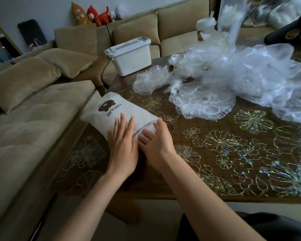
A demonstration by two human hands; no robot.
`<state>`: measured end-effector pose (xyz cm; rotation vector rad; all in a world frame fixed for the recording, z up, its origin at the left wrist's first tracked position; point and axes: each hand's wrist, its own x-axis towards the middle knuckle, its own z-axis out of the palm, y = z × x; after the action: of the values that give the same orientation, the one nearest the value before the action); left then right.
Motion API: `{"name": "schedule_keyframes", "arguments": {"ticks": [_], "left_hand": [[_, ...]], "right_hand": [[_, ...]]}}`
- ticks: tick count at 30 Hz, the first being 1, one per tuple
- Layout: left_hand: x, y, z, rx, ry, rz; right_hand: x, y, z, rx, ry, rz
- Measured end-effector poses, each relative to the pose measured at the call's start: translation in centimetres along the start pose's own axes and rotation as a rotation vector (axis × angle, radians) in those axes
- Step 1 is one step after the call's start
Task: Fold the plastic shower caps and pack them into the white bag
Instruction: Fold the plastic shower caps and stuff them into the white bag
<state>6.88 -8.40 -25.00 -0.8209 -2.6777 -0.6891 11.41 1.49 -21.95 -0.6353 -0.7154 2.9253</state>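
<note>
The white bag (109, 110), printed with a brown bear and the word POPULAR, lies at the table's left edge and looks stuffed. My left hand (122, 141) presses flat on its near end with straight fingers. My right hand (155, 140) sits beside it at the bag's mouth, fingers bent down into clear plastic there; what they hold is hidden. A big heap of clear plastic shower caps (233, 79) covers the far right of the table. One loose crumpled cap (149, 79) lies apart, left of the heap.
A brown table (233, 153) with shiny flower patterns. A white lidded storage box (129, 56) stands at its far left corner. A beige sofa (33, 101) runs along the left and back. A cup and a clear bag (231, 16) stand behind the heap.
</note>
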Motion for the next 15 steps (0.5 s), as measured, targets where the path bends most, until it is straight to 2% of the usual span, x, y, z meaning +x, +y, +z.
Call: {"name": "schedule_keyframes", "arguments": {"ticks": [8,12,15], "left_hand": [[0.4,-0.8,0.9,-0.011,-0.161,-0.008],[1.2,-1.5,0.8,0.128,-0.226,-0.021],[2.5,-2.4,0.9,0.297,-0.284,-0.023]], "right_hand": [[3.9,-0.9,-0.3,0.141,-0.246,0.151],[3.8,-2.0,-0.5,0.008,-0.193,0.148],[2.7,-3.0,-0.8,-0.328,-0.018,0.034]]}}
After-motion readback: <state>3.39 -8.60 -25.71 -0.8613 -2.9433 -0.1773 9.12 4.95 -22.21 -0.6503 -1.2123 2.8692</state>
